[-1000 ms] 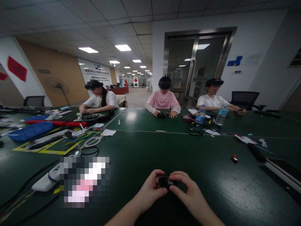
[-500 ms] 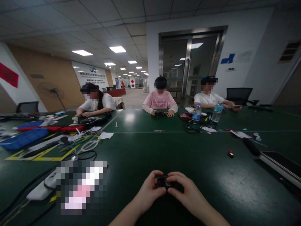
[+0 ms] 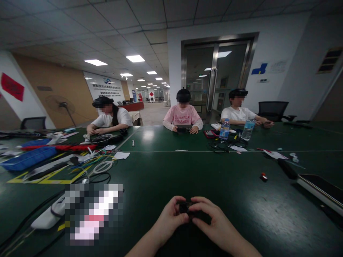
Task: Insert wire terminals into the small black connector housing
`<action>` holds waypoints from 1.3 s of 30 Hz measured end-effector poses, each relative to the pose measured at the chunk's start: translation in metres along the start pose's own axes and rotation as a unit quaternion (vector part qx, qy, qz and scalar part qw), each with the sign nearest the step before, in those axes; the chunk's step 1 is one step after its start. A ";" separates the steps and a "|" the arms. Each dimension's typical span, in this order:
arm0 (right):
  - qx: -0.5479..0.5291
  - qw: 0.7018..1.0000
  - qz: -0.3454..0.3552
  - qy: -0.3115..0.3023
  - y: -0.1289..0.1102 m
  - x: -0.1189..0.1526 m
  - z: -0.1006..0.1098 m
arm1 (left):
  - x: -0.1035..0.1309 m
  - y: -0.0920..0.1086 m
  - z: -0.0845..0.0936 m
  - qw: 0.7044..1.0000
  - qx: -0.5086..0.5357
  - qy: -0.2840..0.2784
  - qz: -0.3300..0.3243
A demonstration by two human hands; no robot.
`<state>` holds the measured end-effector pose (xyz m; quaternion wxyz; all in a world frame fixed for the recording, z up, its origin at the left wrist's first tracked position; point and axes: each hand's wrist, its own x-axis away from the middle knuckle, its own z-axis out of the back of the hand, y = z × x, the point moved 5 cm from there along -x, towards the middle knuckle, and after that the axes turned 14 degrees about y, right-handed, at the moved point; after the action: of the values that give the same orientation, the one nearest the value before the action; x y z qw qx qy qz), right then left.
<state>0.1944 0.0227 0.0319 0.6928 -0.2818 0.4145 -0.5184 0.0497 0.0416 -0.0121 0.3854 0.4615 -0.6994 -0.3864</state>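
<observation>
A small black object (image 3: 183,207), blocky and too dark to name, is held just above the green table in front of me. My left hand (image 3: 170,217) pinches its left side between thumb and fingers. From the other side my right hand (image 3: 210,216) curls around it, fingertips at its right edge and thumb lower down. Both hands' fingers hide part of the object, and the dark gap by my right thumb shows no clear detail.
On the green table (image 3: 150,175), a white power strip (image 3: 44,219), cables (image 3: 103,166) and a blue tray (image 3: 29,159) lie left. A small red-and-black item (image 3: 263,177) and a flat device (image 3: 321,189) lie right. Three people sit opposite, near water bottles (image 3: 248,129).
My right thumb has drawn slightly away from the black object, and less of the object shows between my hands. The view has shifted slightly.
</observation>
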 end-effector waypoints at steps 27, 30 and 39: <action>-0.058 0.996 -0.060 0.009 0.013 -0.002 -0.001 | 0.002 0.015 0.012 0.997 -0.051 -0.008 -0.062; -0.066 0.997 -0.050 0.009 0.011 -0.003 -0.001 | 0.003 0.016 0.011 0.988 -0.118 -0.020 -0.094; -0.050 0.999 0.009 0.013 0.000 -0.003 0.001 | -0.002 0.013 0.014 0.980 -0.152 -0.017 -0.126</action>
<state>0.1946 0.0253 0.0334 0.6773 -0.3057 0.4516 -0.4939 0.0334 0.0494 -0.0068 0.3876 0.4754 -0.5754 -0.5410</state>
